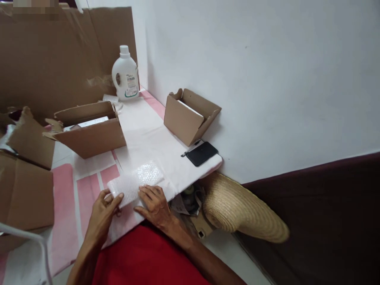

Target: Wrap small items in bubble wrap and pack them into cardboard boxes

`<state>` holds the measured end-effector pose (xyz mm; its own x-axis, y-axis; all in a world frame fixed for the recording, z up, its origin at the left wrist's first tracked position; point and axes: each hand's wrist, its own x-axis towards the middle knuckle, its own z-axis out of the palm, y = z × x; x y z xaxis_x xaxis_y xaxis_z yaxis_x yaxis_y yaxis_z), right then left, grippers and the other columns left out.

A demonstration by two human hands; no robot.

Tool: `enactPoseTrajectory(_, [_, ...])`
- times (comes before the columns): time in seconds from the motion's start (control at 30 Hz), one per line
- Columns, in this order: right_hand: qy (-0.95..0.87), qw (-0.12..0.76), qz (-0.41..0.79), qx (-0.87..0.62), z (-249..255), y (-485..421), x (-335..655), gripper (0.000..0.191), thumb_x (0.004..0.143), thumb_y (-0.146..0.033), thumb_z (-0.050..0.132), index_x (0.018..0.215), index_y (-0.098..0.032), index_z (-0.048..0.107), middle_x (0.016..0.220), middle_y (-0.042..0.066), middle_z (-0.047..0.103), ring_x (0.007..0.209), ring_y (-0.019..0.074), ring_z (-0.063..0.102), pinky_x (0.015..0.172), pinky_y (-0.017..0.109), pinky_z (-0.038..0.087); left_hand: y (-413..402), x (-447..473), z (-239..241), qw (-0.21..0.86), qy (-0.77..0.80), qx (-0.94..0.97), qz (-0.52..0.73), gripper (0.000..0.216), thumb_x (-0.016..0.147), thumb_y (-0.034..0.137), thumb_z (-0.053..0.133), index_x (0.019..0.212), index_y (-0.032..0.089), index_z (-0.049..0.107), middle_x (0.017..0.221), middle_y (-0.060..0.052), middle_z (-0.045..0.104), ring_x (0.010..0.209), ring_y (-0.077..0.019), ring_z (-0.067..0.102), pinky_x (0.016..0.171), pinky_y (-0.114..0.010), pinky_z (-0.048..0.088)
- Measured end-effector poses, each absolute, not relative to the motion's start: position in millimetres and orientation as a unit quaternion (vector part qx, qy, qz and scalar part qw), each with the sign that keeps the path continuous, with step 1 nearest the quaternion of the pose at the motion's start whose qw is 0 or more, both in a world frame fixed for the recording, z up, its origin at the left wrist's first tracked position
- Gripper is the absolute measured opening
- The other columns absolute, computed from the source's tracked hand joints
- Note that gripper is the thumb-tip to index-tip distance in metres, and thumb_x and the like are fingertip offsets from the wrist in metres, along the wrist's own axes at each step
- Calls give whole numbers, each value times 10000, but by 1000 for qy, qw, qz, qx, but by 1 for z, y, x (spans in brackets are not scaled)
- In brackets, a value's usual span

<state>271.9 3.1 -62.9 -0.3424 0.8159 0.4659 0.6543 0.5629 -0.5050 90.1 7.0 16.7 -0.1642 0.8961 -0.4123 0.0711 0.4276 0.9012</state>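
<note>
Left hand [103, 209] with thumb and curled fingers gripping the near-left corner of a clear bubble-wrap parcel [135, 184], right hand [154, 204] spread flat on its near edge, parcel lying on the white-and-pink table cover [151, 134], open brown cardboard box [89, 132] behind

We've got a bubble-wrap packet [135, 184] lying flat on the white-and-pink table cover [142, 130], a pale, translucent rectangle with its long side running aslant, just on the near side of the big open cardboard box [89, 132]. Its near-left corner is pinched under the thumb of our left hand [103, 209], while our right hand [154, 204] rests palm-down with fingers spread, touching its near-right edge. The far end of the packet catches the light and shows its bubbles clearly, pointing away from the box's front wall.
</note>
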Motion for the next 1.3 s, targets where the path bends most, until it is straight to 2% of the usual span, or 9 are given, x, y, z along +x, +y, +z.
enactPoseTrajectory(0.23, [-680, 423, 211, -560, -58, 9, 264, 169, 976, -216, 538, 975, -185, 704, 1017, 99, 668, 1017, 246, 579, 899, 385, 496, 37, 143, 34, 593, 546, 476, 353, 437, 794, 511, 715, 1074, 199, 593, 839, -8, 682, 777, -162, 656, 757, -313, 539])
enactPoseTrajectory(0.47, [-643, 418, 252, -590, -50, 15, 272, 149, 886, -118, 576, 897, -201, 699, 949, 72, 652, 1009, 246, 570, 925, 392, 513, 51, 136, 5, 324, 565, 679, 340, 295, 922, 451, 553, 1045, 234, 712, 1055, -66, 697, 962, -209, 645, 899, -382, 529])
enactPoseTrajectory(0.67, [-589, 465, 296, -591, -53, 23, 282, 134, 869, -131, 563, 903, -178, 684, 916, 73, 686, 903, 215, 634, 864, 341, 539, 41, 135, -31, 238, 481, 797, 276, 396, 1003, 346, 440, 1363, 276, 588, 1392, -84, 611, 1316, -236, 538, 1126, -451, 436])
enactPoseTrajectory(0.83, [-594, 454, 361, -556, -39, 23, 303, 171, 889, -148, 506, 876, -189, 672, 897, 28, 679, 852, 167, 652, 802, 278, 551, 40, 137, -51, 157, 439, 858, 216, 531, 1016, 358, 406, 1538, 268, 379, 1546, -107, 487, 1430, -255, 441, 1159, -460, 393])
enactPoseTrajectory(0.93, [-588, 463, 328, -576, -25, 13, 315, 181, 937, -184, 501, 908, -187, 680, 898, 36, 673, 820, 165, 664, 764, 268, 565, 38, 136, -54, 102, 426, 881, 179, 589, 991, 410, 472, 1552, 272, 354, 1586, -126, 429, 1461, -294, 401, 1166, -481, 363])
enactPoseTrajectory(1.03, [-604, 468, 186, -617, -13, 7, 318, 228, 989, -194, 473, 1018, -185, 699, 1004, 96, 686, 957, 211, 664, 896, 341, 561, 36, 135, -56, 67, 417, 894, 150, 591, 970, 423, 518, 1532, 285, 395, 1612, -132, 385, 1479, -318, 372, 1177, -505, 330])
enactPoseTrajectory(1.1, [-669, 431, 131, -592, -12, 11, 314, 280, 1009, -212, 466, 1195, -172, 673, 1212, 140, 671, 1192, 248, 603, 1051, 410, 499, 36, 135, -58, 59, 418, 894, 148, 521, 974, 380, 510, 1480, 262, 478, 1603, -143, 396, 1481, -315, 369, 1179, -507, 326])
enactPoseTrajectory(1.2, [-769, 313, 127, -543, -25, 30, 310, 507, 1010, -317, 515, 1472, -113, 474, 1548, 183, 454, 1491, 301, 329, 1196, 524, 340, 34, 135, -62, 57, 411, 896, 157, 435, 977, 334, 497, 1390, 224, 575, 1583, -164, 420, 1474, -313, 381, 1167, -516, 343])
enactPoseTrajectory(1.3, [-794, 221, 146, -547, -46, 49, 315, 693, 1010, -446, 512, 1551, -53, 330, 1621, 225, 311, 1536, 338, 223, 1213, 583, 272, 33, 135, -59, 82, 413, 893, 161, 495, 968, 363, 521, 1449, 248, 513, 1581, -170, 420, 1459, -327, 400, 1151, -545, 357])
